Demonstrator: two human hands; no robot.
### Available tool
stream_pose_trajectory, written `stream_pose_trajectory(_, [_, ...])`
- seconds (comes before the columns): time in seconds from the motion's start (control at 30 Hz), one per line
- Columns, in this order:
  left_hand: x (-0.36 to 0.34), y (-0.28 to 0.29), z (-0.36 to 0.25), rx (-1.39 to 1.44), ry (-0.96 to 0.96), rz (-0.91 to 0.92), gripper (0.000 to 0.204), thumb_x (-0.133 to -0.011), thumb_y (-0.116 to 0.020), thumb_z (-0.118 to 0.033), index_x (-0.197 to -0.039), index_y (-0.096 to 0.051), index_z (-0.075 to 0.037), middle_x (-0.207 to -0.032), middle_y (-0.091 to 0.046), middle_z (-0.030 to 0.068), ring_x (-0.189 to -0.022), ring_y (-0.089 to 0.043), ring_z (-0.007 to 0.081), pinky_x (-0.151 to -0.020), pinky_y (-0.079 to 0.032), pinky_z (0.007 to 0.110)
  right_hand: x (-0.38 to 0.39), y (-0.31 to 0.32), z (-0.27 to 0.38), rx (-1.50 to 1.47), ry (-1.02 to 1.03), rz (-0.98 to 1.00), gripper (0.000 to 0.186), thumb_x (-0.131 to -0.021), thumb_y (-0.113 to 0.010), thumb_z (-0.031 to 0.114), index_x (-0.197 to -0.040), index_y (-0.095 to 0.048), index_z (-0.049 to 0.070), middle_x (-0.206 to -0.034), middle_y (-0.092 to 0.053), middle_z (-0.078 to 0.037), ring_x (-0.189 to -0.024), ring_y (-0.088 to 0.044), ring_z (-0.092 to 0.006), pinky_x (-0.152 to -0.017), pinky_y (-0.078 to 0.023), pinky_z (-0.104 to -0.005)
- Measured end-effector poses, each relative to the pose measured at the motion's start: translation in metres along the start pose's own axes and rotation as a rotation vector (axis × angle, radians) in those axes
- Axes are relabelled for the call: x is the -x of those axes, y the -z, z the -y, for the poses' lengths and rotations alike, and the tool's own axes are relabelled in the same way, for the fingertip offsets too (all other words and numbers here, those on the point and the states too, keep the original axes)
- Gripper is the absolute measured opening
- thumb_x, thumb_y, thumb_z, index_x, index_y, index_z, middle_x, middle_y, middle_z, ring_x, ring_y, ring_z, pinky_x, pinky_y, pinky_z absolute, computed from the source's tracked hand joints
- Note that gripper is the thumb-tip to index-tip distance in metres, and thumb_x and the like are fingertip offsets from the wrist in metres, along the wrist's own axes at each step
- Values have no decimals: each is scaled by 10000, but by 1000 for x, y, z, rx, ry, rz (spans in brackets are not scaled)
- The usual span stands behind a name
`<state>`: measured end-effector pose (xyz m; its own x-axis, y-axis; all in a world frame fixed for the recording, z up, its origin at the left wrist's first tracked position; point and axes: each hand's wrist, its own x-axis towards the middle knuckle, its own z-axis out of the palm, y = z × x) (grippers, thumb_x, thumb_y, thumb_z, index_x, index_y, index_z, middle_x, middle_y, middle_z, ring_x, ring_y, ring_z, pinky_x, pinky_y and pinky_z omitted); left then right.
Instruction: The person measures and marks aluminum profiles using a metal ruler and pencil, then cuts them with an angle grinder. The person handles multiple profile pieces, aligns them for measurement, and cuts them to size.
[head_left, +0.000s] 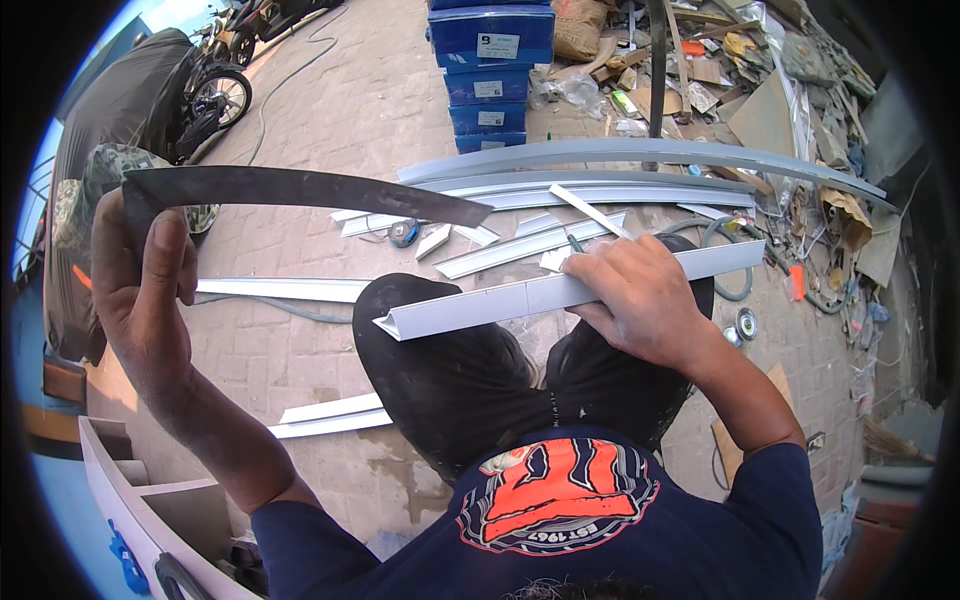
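Raised at the left, my left hand (pixel 152 262) grips the corner of a dark metal carpenter's square (pixel 320 190) between thumb and fingers. The long blade of the square points right, above the floor. A white angled metal profile (pixel 480 308) lies across my knees, its cut end to the left and a thin line across its face. My right hand (pixel 632 298) is closed over the right part of that profile. A slim green-tipped pen or marker (pixel 574 243) sticks out by its index finger; its lower part is hidden.
Long profiles (pixel 640 157) and short offcuts (pixel 530 245) lie on the paving ahead, with a blue tape measure (pixel 404 233) among them. Blue boxes (pixel 492 40) stand stacked beyond. Rubble (pixel 740 90) fills the far right. A wooden box (pixel 180 500) stands at lower left.
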<state>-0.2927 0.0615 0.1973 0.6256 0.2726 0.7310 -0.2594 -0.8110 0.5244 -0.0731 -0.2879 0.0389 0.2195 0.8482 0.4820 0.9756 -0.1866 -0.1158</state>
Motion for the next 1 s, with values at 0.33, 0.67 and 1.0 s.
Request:
stream_pose_trajectory(0.33, [94, -114, -22, -450, -129, 650, 367, -848, -841, -108, -1210, -783, -113, -997, -625, 79, -987, -651, 286, -845, -534, 450, 10, -15, 14, 105, 41, -169, 233, -862, -815, 219, -1027, -673, 137, -812, -548, -25, -773, -600, -234, -709, -432, -401])
stream_pose_trajectory(0.67, [111, -119, 4, -271, -186, 705, 459, -887, -790, -65, -1339, -717, -100, -1325, -757, 115, -1202, -730, 334, -987, -597, 453, 22, -20, 22, 111, -39, -131, 454, -756, -920, 190, -1167, -738, 123, -1018, -736, -70, -1018, -705, -272, -838, -482, -420])
stream_pose_trajectory(1.0, [108, -114, 2, -240, -141, 697, 434, -915, -773, -75, -1346, -724, -103, -1303, -775, 128, -1185, -750, 322, -991, -604, 439, 17, -15, 22, 70, -57, -85, 448, -749, -936, 199, -1143, -735, 124, -973, -737, -51, -1009, -701, -270, -823, -476, -423])
